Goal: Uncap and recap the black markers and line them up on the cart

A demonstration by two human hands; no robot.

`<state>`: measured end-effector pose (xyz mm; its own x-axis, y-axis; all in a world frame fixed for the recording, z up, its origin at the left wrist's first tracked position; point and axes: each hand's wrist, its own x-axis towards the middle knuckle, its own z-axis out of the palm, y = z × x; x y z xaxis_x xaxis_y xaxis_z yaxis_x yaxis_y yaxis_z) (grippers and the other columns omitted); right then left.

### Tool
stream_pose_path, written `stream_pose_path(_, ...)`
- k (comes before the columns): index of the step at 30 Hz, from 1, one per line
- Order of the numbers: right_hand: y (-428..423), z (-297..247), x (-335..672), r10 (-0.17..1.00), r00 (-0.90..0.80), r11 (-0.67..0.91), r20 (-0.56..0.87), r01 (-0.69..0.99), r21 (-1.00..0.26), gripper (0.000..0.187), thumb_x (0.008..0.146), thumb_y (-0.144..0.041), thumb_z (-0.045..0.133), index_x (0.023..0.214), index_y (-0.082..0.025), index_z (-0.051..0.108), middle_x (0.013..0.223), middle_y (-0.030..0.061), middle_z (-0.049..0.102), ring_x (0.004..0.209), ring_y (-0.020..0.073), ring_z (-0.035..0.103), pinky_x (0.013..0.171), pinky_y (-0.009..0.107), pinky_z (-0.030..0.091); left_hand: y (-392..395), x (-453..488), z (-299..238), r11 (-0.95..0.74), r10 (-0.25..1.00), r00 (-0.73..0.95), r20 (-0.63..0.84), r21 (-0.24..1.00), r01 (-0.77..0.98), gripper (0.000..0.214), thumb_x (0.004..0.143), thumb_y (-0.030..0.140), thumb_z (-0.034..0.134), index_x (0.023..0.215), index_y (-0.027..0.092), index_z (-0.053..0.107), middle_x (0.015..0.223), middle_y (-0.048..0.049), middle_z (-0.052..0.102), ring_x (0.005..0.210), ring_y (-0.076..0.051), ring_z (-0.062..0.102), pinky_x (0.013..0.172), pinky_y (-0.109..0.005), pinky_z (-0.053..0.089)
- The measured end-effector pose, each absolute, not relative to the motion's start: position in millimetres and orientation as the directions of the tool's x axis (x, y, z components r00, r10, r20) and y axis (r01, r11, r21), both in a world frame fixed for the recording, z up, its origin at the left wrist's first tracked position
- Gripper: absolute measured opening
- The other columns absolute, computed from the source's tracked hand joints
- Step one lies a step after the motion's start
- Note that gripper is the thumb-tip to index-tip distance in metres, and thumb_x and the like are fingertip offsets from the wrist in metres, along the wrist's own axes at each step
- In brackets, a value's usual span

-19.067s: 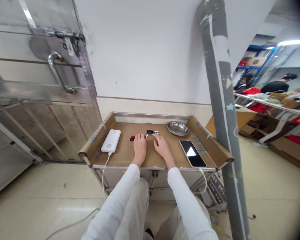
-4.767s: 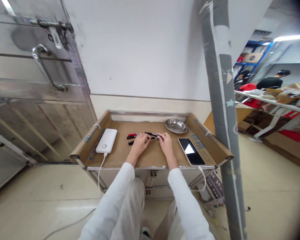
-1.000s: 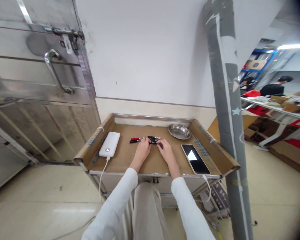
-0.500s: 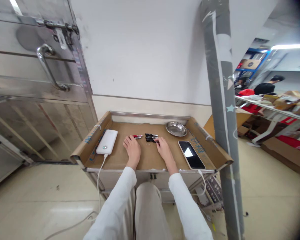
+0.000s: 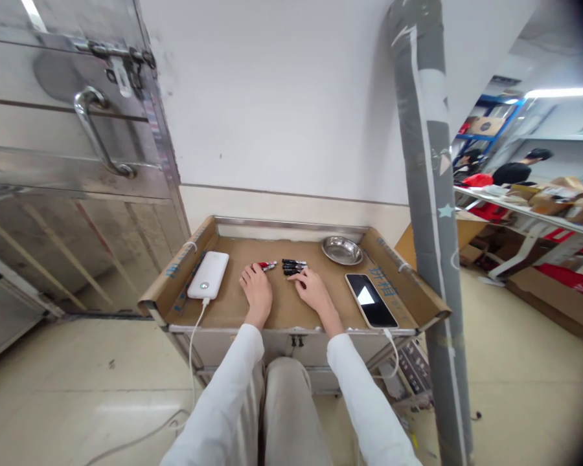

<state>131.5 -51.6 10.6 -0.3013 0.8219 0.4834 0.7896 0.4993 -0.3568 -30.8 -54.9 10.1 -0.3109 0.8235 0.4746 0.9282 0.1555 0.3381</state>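
My left hand [image 5: 256,288] rests palm down on the cardboard-lined top [image 5: 252,317], its fingers open and lightly curved. Its fingertips are beside a few red pens [image 5: 267,266], partly hidden by the fingers. To their right, several black pens [image 5: 291,266] lie side by side, pointing left and right. My right hand [image 5: 312,288] is at the near side of the black pens, with its index finger reaching left along the lowest one. Its other fingers are bent and partly hidden. Neither hand has anything lifted.
A white power bank [image 5: 208,275] with a cable lies at the left. A round metal dish [image 5: 342,250] stands at the back right, with a phone [image 5: 372,301] in front of it. Raised cardboard sides edge the cart. A wrapped grey pole [image 5: 430,194] stands right; people work beyond it.
My right hand has shifted slightly left and its index finger now extends along the near side of the black pens. The red pens show a little more beside my left hand, which barely moved.
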Motion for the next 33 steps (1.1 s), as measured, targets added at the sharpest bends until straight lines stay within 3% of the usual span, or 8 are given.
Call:
stream_pose_path(5,-51.8,8.6,131.8,0.825,-0.282,0.474,0.490,0.817,-0.329,0.031,0.087,-0.014,0.043,0.104,-0.026,0.066,0.091,0.0047,0.057,0.090,0.0172,0.053,0.081,0.030,0.039,-52.7,-31.2,9.2,0.174,0.815,-0.306,0.492,0.296,0.939,0.026,0.091,0.014,0.028,0.099,0.009,0.052,0.099,-0.0177,0.055,0.094,-0.028,0.053,0.081,-0.041,0.043)
stream_pose_path(10,-54.2,13.1,127.4,0.794,-0.364,0.538,0.486,0.793,-0.285,0.036,0.088,-0.017,0.044,0.119,-0.029,0.059,0.095,0.0045,0.056,0.088,0.0166,0.053,0.082,0.029,0.039,-49.9,-32.2,10.2,0.060,0.824,-0.262,0.503,0.382,0.922,0.028,0.095,0.025,0.028,0.100,0.010,0.052,0.099,-0.0159,0.057,0.091,-0.027,0.057,0.081,-0.042,0.043)
stream_pose_path(15,-53.2,14.9,123.5,0.792,-0.395,0.538,0.465,0.812,-0.226,0.032,0.089,-0.021,0.046,0.114,-0.030,0.063,0.093,0.0053,0.056,0.087,0.0168,0.053,0.081,0.029,0.039,-45.1,-34.4,9.2,-0.057,0.828,-0.232,0.510,0.490,0.870,0.027,0.095,0.026,0.029,0.096,0.011,0.052,0.096,-0.0152,0.058,0.087,-0.024,0.058,0.074,-0.035,0.045)
stream_pose_path(21,-55.5,11.2,125.2,0.831,-0.267,0.448,0.488,0.841,-0.302,0.030,0.090,-0.018,0.040,0.110,-0.021,0.063,0.098,0.0079,0.060,0.090,0.0184,0.055,0.080,0.030,0.039,-42.4,-38.2,7.3,-0.202,0.822,-0.202,0.533,0.604,0.771,0.021,0.094,0.026,0.034,0.096,0.014,0.051,0.097,-0.0125,0.058,0.084,-0.021,0.059,0.075,-0.033,0.047)
stream_pose_path(27,-56.8,10.2,126.9,0.844,-0.238,0.435,0.482,0.828,-0.354,0.027,0.085,-0.011,0.040,0.095,-0.021,0.063,0.097,0.0063,0.062,0.092,0.0180,0.056,0.082,0.031,0.039,-42.2,-40.8,8.0,-0.287,0.833,-0.179,0.523,0.686,0.668,0.018,0.094,0.027,0.037,0.095,0.017,0.052,0.097,-0.0092,0.056,0.086,-0.019,0.058,0.078,-0.033,0.048)
stream_pose_path(33,-57.3,12.3,129.7,0.827,-0.135,0.420,0.546,0.794,-0.440,0.032,0.086,-0.014,0.039,0.114,-0.018,0.053,0.107,0.0101,0.057,0.097,0.0209,0.056,0.085,0.035,0.042,-41.3,-38.6,10.2,-0.439,0.813,-0.059,0.579,0.676,0.592,0.017,0.092,0.027,0.044,0.097,0.020,0.058,0.097,-0.0059,0.051,0.087,-0.016,0.057,0.082,-0.031,0.049)
